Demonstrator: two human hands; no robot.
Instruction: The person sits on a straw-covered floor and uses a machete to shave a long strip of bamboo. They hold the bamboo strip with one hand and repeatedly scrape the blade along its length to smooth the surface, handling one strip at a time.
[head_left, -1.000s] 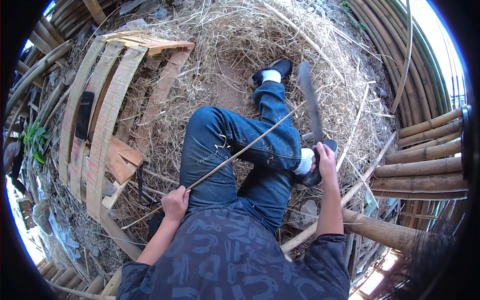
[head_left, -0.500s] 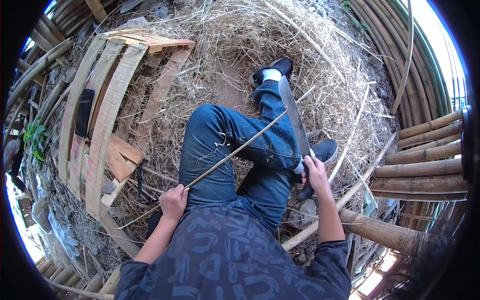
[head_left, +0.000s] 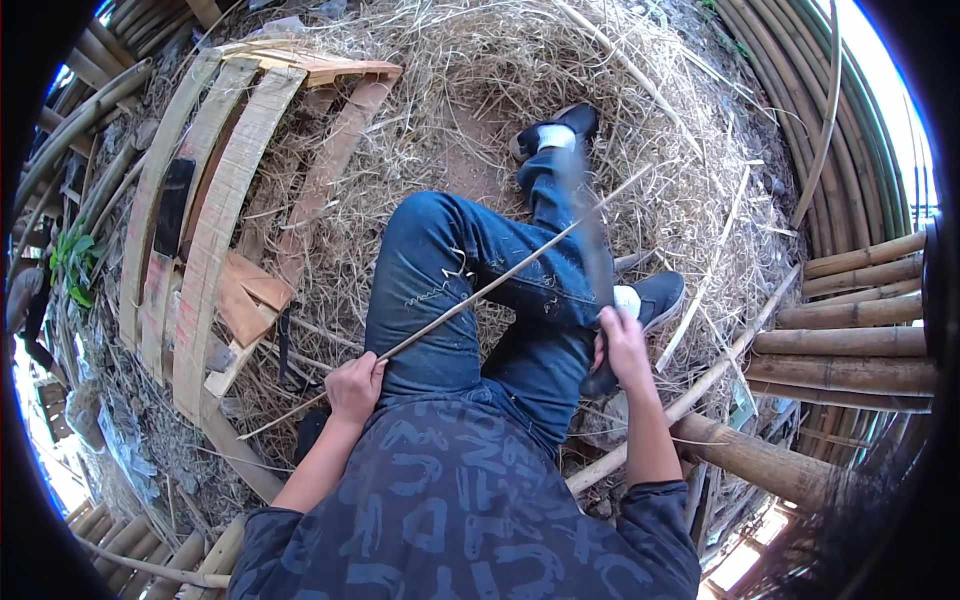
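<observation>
A skidding knife (head_left: 597,268) could cut the bent leg (head_left: 432,255)
The left hand (head_left: 354,388) grips the thin stick (head_left: 480,292), which slants across the bent leg; the right hand (head_left: 624,348) is closed round the knife's handle (head_left: 600,382), blurred blade (head_left: 592,248) overlapping the stick's far half; should the stick roll, the edge could slip

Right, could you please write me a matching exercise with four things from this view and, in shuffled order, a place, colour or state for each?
Things:
1. Thin stick
2. Long knife
3. Slatted wooden frame
4. Leafy plant

Descriptions:
A. Green, near the left edge of the picture
B. Gripped in the right hand
C. Has a flat black object on it
D. Gripped in the left hand

Pairs: 1-D, 2-B, 3-C, 4-A
</observation>
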